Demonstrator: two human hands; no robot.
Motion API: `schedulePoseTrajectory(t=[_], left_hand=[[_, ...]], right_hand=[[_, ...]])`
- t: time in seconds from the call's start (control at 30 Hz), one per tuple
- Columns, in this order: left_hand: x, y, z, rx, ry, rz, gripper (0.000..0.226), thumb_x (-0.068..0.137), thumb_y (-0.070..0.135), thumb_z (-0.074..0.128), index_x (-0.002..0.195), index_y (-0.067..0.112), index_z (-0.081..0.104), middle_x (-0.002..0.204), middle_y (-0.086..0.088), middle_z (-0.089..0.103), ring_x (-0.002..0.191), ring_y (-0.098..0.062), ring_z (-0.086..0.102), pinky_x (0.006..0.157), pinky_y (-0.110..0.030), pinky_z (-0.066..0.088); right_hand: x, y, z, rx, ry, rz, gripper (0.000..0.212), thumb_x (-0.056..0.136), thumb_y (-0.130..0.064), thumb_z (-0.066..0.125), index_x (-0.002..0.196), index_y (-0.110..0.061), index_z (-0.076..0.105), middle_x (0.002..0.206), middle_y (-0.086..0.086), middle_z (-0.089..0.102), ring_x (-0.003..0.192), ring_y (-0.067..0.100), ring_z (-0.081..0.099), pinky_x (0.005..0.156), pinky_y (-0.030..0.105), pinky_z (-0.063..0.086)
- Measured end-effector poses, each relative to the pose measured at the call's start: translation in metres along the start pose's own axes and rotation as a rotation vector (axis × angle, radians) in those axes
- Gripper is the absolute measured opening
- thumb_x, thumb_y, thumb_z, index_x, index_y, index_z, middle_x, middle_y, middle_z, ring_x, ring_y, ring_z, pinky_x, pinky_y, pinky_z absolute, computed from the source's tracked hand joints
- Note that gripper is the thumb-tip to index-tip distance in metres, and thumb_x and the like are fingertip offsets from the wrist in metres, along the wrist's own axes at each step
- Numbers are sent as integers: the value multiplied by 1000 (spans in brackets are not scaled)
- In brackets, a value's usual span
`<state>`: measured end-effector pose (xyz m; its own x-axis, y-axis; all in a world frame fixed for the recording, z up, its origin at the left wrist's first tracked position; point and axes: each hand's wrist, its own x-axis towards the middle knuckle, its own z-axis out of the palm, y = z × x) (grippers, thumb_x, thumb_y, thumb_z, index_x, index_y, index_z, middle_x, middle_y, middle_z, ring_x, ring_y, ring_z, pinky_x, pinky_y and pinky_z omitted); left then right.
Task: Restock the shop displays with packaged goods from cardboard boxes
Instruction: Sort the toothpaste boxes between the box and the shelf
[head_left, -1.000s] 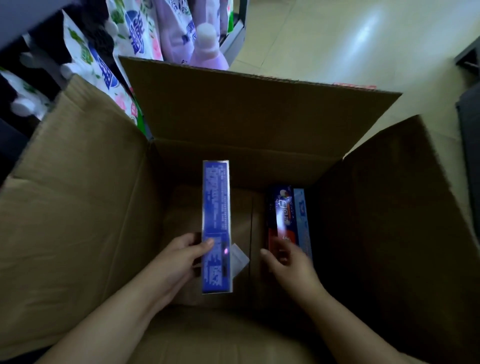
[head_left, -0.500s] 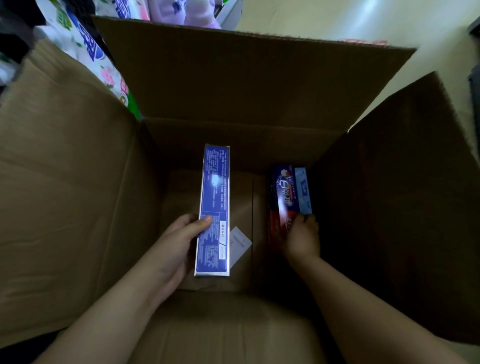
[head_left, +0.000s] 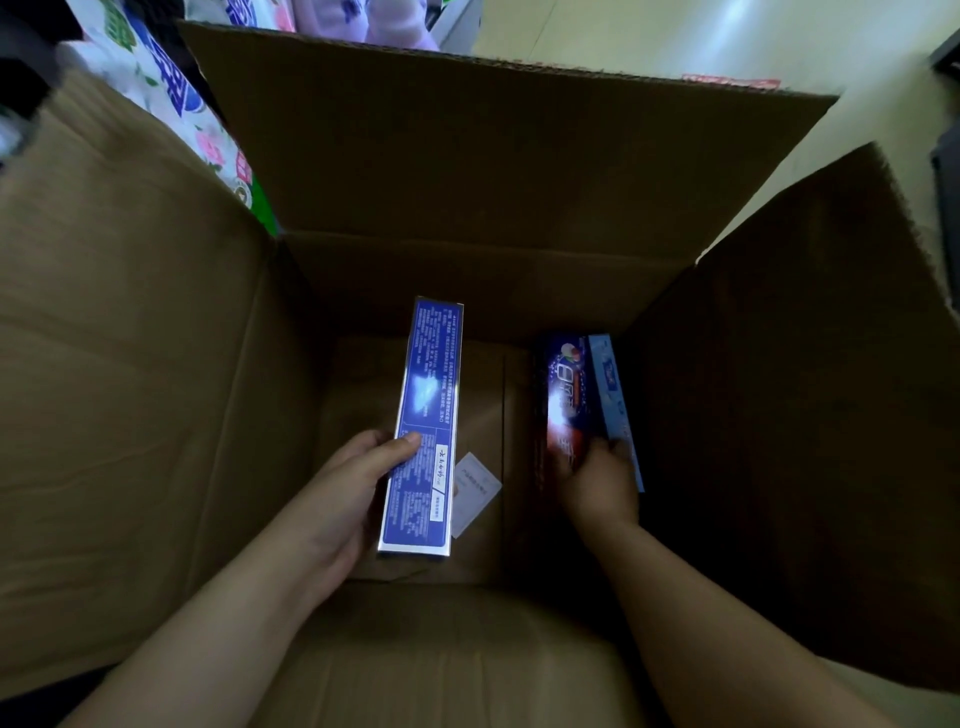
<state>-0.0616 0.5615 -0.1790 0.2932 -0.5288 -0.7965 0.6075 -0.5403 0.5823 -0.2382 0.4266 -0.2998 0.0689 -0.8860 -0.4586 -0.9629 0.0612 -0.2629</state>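
Blue and long, 1 toothpaste carton (head_left: 423, 431) is gripped in the closed left hand (head_left: 349, 493), its long axis pointing away. In the cardboard box (head_left: 156, 364), against the right wall, 2 cartons (head_left: 582, 400) lying parallel are clasped by the right hand (head_left: 597, 478).

Under our right grip (head_left: 597, 475), near ends of the dark carton (head_left: 563, 384) and pale blue carton (head_left: 613, 395) covered, paper slip (head_left: 475, 491) partly behind the blue carton (head_left: 423, 415) in our left grip (head_left: 343, 499), print unreadable, floral packs (head_left: 171, 78) cut off at top edge
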Motion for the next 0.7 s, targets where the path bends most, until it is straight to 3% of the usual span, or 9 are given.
schedulePoseTrajectory(t=[0.1,0.23,0.27,0.4,0.53,0.6,0.7], left_hand=[[2,-1,-1,-6,5,7,26,87,26,58,110,14,56,109,-17,68,101,-33,66,92,-47,50],[2,-2,-1,-1,-1,14,24,87,25,58,109,14,56,108,-17,68,100,-32,66,91,-46,50],[2,-2,-1,-1,-3,15,24,87,25,58,109,15,56,108,-17,68,100,-32,66,90,-45,51],[6,-4,-2,-14,-13,29,19,90,25,57,107,17,56,108,-16,68,97,-30,67,88,-44,52],[5,-1,-1,-81,-26,42,22,89,26,56,110,20,55,107,-14,68,88,-26,70,75,-38,53],[6,0,0,-112,-23,30,26,87,26,57,112,17,54,110,-16,67,97,-31,67,84,-43,52],[5,1,3,-172,-18,16,24,90,20,57,112,13,54,114,-20,65,106,-35,63,95,-50,48]], right_hand=[[11,4,-15,-25,181,-27,56,94,-24,52,144,-11,29,143,18,30,130,34,37,105,43,38],[18,17,-10,90,-73,208,74,96,-22,47,153,-22,0,145,18,36,129,34,44,103,48,42],[17,20,-7,148,-113,269,72,96,-23,47,153,-22,2,141,19,41,125,35,48,100,50,44],[20,18,-12,213,-78,380,51,91,-17,58,137,-8,37,134,20,50,121,36,52,98,49,48],[11,10,-38,316,-95,337,49,88,-16,64,132,-6,44,127,19,54,114,34,57,92,44,52],[-5,4,-57,363,-121,293,47,89,-19,63,130,-7,43,118,16,57,103,31,62,79,41,56],[-44,-10,-88,471,-180,172,33,91,-24,60,116,-11,44,97,5,57,81,19,62,55,27,49]])
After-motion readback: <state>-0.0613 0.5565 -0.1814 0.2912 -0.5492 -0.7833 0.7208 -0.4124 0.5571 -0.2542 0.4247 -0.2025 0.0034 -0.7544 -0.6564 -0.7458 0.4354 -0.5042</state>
